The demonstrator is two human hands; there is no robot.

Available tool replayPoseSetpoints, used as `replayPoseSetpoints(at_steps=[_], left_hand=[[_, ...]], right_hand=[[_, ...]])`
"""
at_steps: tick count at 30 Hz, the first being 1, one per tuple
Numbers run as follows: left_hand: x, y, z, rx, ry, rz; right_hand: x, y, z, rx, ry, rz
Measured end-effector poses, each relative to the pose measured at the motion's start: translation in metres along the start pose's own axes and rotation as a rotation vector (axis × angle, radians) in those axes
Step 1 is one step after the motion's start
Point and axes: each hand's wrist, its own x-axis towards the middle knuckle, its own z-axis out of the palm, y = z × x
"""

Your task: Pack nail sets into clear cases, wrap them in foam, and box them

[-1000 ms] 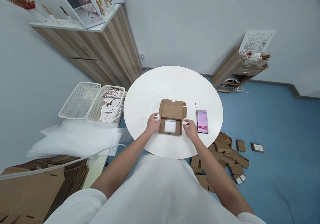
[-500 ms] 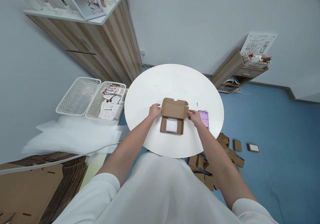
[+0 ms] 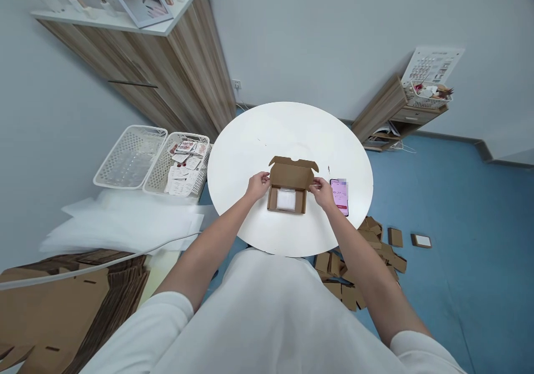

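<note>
A small brown cardboard box (image 3: pixel 292 177) stands on the white round table (image 3: pixel 287 237), its lid raised at the back and the front tuck flap bent forward at the top. Inside lies a white, square, wrapped-looking packet (image 3: pixel 286 200), with bare cardboard beside it. My left hand (image 3: pixel 257 186) is closed at the lid's left side, fingertips on its edge. On the other side my right hand (image 3: pixel 322 192) pinches the lid's right side flap. Just right of that hand lies a phone (image 3: pixel 340 197) with a pink screen.
Two white baskets (image 3: pixel 129 157) sit left of the table, one holding printed cards (image 3: pixel 183 168). White foam sheets (image 3: pixel 125 224) and stacked flat cardboard (image 3: pixel 79 307) lie nearer me. Folded boxes (image 3: pixel 375 240) cover the floor at right. A wooden cabinet (image 3: pixel 196 57) stands behind left.
The lid has tipped up and forward, from leaning back to nearly upright, with its tuck flap folding over. Both hands moved with it. The view has shifted slightly.
</note>
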Motion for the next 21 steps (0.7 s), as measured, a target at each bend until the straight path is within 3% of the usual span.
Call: replayPoseSetpoints(at_steps=[5,14,21], left_hand=[[-0.014,-0.015,0.0,0.039,-0.088,0.072],[-0.026,-0.032,-0.01,0.122,-0.308,0.168],[-0.034,-0.037,-0.02,-0.036,-0.468,-0.05]], right_hand=[[-0.017,0.002,-0.001,-0.015,-0.101,-0.058],[-0.026,0.004,-0.017,-0.083,-0.421,-0.098],[-0.037,0.01,-0.022,0.035,-0.518,0.088]])
